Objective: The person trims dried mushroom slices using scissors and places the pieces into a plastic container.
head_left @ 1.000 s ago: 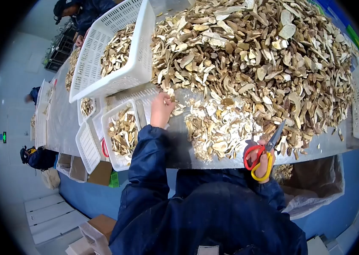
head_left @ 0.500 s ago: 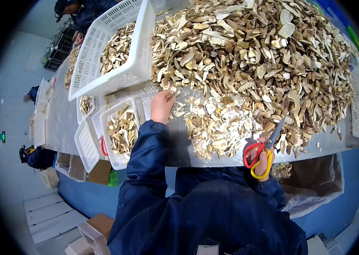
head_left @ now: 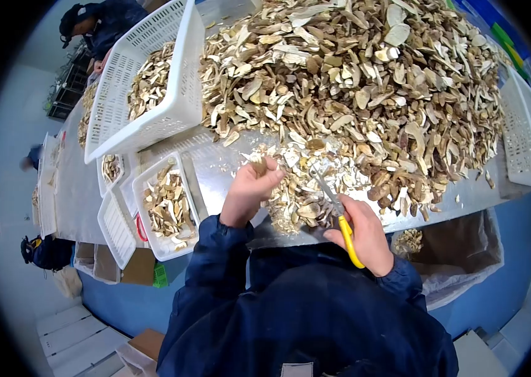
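My left hand [head_left: 250, 191] pinches a dried mushroom piece [head_left: 257, 162] between thumb and fingers, above the near edge of the small fragments [head_left: 306, 188]. To its right, my right hand [head_left: 368, 235] is closed round the scissors [head_left: 346, 227]; a yellow handle shows, and the blades point up and left over the fragments. The blade tips are near the mushroom piece but apart from it. Behind both hands rises a large heap of sliced dried mushrooms [head_left: 353, 81] on the metal table [head_left: 206, 164].
A large white basket [head_left: 184, 88] holding slices stands at the left, with a small white tray [head_left: 191, 217] of pieces nearer me. Another white basket [head_left: 525, 138] is at the right. Below the table edge is a lined box [head_left: 466, 251]. A person [head_left: 105, 28] works at upper left.
My left hand has come nearer and right, lifting a mushroom piece. My right hand has moved left with the scissors and turned them toward the left hand. The view has shifted slightly.
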